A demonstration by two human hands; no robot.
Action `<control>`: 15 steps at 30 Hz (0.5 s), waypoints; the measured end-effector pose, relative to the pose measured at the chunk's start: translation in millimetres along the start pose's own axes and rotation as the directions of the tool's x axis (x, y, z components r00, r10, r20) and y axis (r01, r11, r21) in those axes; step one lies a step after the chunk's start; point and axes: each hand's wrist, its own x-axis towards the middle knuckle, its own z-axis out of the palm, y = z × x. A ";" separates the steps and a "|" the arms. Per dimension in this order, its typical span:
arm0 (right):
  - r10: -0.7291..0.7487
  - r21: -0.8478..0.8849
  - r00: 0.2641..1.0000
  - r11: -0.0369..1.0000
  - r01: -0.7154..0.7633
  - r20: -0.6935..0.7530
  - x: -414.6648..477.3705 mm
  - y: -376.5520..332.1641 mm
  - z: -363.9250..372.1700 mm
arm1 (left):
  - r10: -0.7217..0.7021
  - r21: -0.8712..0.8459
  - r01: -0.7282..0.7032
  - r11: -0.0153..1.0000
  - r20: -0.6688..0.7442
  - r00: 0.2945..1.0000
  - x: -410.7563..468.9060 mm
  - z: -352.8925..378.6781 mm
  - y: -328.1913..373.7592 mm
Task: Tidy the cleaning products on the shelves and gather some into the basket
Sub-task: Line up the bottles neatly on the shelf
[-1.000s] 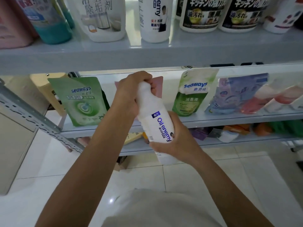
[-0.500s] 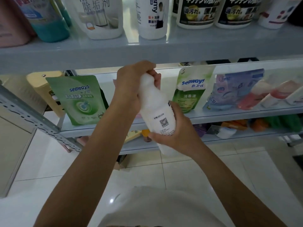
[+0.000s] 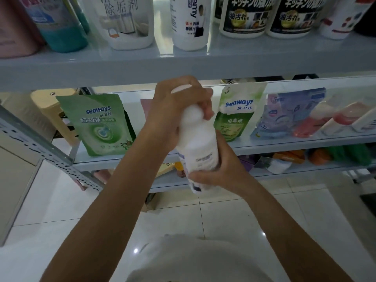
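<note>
I hold a white Oil enemy bottle (image 3: 198, 143) upright in front of the shelves, tilted slightly. My left hand (image 3: 175, 112) grips its neck and top from above, hiding the cap. My right hand (image 3: 221, 169) wraps around the lower body from the right. The label faces mostly away, with only faint print showing. On the top shelf (image 3: 183, 66) right behind stands another white Oil enemy bottle (image 3: 190, 23). No basket is in view.
The top shelf also carries a blue-liquid bottle (image 3: 61, 27), a white jug (image 3: 128, 23) and two black-labelled bottles (image 3: 244, 17). The middle shelf (image 3: 284, 142) holds green Seaways pouches (image 3: 101, 125), a blue pouch (image 3: 284, 112) and lying bottles. Below is white tiled floor (image 3: 223, 216).
The bottle has been turned about its axis between my hands: the blue Oil enemy label, then a QR code, rotated out of sight. Both hands stayed in nearly the same place.
</note>
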 end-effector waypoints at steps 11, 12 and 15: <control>-0.094 -0.212 0.988 0.975 0.066 -0.124 5.9 -7.0 5.1 | -0.047 0.047 0.065 0.997 -0.306 0.951 5.4 5.4 -0.4; -0.014 -0.124 1.000 0.992 0.012 -0.013 7.9 -8.5 -2.3 | -0.031 0.064 0.047 0.997 -0.227 0.973 3.1 5.2 -0.8; 0.133 0.112 0.918 0.976 -0.187 0.374 15.3 -12.8 -22.0 | 0.030 -0.027 -0.024 0.999 0.226 0.974 -5.8 9.0 5.0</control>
